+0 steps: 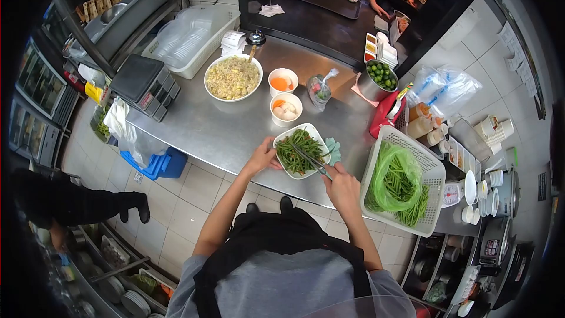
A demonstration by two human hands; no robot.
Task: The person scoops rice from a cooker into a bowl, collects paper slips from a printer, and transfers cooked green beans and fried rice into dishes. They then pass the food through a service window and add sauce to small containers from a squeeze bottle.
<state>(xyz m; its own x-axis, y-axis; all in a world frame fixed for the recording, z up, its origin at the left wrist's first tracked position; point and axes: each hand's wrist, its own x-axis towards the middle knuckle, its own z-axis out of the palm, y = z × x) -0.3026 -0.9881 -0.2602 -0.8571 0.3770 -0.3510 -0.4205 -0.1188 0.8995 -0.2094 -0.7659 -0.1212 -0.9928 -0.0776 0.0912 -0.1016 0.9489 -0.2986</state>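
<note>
A white square bowl of cooked green beans (pixel 299 152) sits near the front edge of the steel counter (pixel 229 135). My left hand (pixel 262 157) grips the bowl's left rim. In my right hand (pixel 342 186) is a pair of metal tongs (pixel 316 164), its tips down among the beans. A pale green cloth (pixel 333 151) lies against the bowl's right side. Behind the bowl stand two paper cups, the nearer one (pixel 286 109) and the farther one (pixel 283 82), with orange and white contents. Farther left is a big bowl of fried rice (pixel 233 78).
To the right, a white basket (pixel 434 200) holds raw green beans in a green bag. A tied plastic bag (pixel 319 91), a pot of green limes (pixel 381 75) and a black drawer box (pixel 146 85) stand on the counter. Another person (pixel 82 199) is at lower left; one more stands beyond the pass window.
</note>
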